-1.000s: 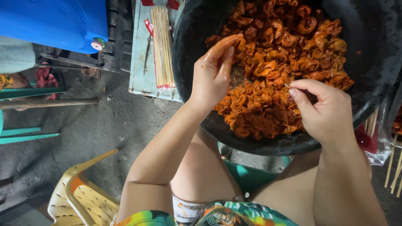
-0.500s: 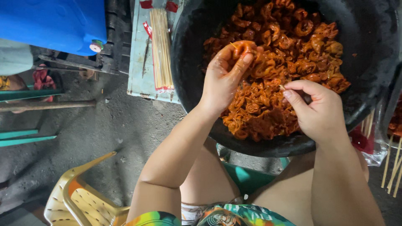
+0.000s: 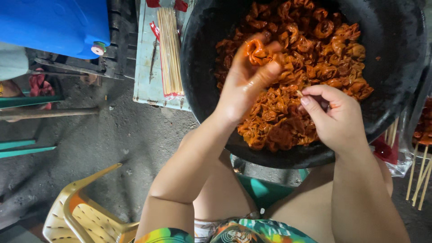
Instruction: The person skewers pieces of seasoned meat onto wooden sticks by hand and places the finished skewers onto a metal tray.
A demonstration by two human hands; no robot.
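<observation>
A big black basin holds a heap of orange-red marinated meat pieces. My left hand is raised over the heap and pinches one curled meat piece between its fingertips. My right hand is closed on a thin wooden skewer, whose tip shows just beside the thumb, close to my left hand. My bare knees sit under the basin's near rim.
A bundle of bamboo skewers lies on a pale green board left of the basin. A blue container is at top left. A yellow plastic chair stands at lower left. Filled skewers lie at the right edge.
My left hand lifted a meat piece out of the heap and brought it toward my right hand. The view shifted slightly downward.
</observation>
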